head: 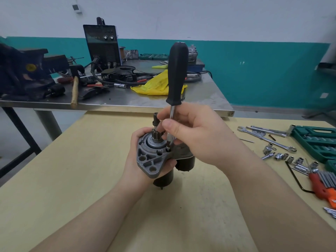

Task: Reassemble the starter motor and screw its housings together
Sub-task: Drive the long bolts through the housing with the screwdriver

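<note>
The left hand (143, 160) wraps around the starter motor (154, 157) from the left, fingers curled under the grey cast housing (148, 159) and thumb against its near edge, holding the unit upright just above the pale wooden table (81, 179). The right hand (190, 131) pinches the bare metal shaft of the screwdriver (176, 75) between thumb and curled fingers, well below the black handle. The screwdriver stands nearly vertical, handle uppermost and tilted slightly to the right, with its tip seated in a recess on the right side of the housing face. The motor's long axis is also vertical: the pinion gear (157, 137) and its shaft point upward, and the black cylindrical body (163, 177) points down toward the table. A second, shorter black cylinder (185, 163) sits beside the body, largely covered by the right hand. The screw under the tip cannot be made out, and whether the motor's lower end touches the table cannot be determined. To the right lie wrenches (269, 137), loose sockets (283, 156), a set of hex keys (323, 180) and a green tool case (316, 140), the case cut off by the frame edge.
</note>
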